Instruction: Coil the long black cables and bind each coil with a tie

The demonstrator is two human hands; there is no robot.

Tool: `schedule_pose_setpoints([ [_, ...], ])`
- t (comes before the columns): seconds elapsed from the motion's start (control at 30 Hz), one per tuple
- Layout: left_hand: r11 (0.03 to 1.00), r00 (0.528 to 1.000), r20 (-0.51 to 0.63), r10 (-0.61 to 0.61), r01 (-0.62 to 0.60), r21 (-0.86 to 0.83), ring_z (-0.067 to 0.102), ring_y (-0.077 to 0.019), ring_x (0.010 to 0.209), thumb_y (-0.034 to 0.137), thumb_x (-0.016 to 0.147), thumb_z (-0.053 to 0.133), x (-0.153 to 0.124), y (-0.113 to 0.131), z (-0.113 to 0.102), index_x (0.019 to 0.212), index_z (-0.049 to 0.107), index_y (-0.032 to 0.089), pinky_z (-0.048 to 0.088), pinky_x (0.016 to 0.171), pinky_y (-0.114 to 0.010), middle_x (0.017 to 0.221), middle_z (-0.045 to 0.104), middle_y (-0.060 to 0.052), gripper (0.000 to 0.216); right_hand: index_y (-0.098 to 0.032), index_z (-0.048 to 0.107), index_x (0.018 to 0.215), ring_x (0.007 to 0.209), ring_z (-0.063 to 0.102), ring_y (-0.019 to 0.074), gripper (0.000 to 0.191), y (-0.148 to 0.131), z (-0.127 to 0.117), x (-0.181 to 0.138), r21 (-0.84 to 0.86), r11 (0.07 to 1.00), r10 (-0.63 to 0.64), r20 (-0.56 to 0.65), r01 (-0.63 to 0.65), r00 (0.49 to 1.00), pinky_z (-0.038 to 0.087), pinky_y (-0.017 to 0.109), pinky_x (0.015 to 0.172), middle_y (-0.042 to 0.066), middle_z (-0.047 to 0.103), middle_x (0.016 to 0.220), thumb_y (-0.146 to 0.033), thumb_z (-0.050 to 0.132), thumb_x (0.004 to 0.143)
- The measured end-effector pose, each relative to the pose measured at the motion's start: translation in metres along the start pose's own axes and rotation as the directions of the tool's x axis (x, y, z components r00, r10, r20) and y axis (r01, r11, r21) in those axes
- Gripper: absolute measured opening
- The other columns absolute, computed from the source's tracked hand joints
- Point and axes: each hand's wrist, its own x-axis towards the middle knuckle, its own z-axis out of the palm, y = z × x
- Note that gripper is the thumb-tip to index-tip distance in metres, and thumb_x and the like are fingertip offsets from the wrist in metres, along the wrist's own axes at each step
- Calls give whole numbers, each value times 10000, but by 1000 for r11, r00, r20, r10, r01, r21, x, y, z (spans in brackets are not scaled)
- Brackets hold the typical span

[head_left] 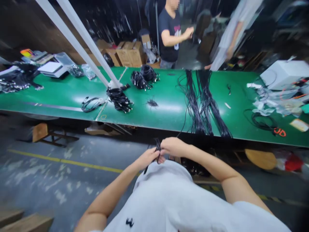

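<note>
Close to my body, in front of the table edge, my left hand point(150, 157) is closed around a coiled black cable point(158, 149). My right hand point(170, 147) grips the same coil from the other side, its fingers bent against it. One cable end hangs below my left hand. Past my hands, long straight bundles of black cables point(194, 109) lie across the green table point(166, 117). A pile of coiled cables point(118, 99) sits to the left, with more coils point(145, 76) behind it. Several small black ties or scraps point(152, 103) lie between them.
White metal posts point(89, 45) rise from the table. A single coiled cable point(91, 104) lies left of them. At right are a white box point(287, 74), plastic bags and a dark cable coil point(263, 120). Across the table stands a person point(170, 35), with another person's arm point(234, 38) nearby.
</note>
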Motion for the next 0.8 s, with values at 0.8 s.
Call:
schedule_pose_setpoints([
  [0.8,877,991,-15,-131,109,-468,522,-70,463,350,716,794,-29,18,-19,919,705,55,400,431,-163,582,568,-15,369,-186,677,933,814,556,231,403,121,39,-65,-82,968,197,-342,-238,919,388,363,796,94,685,851,-398,338,987],
])
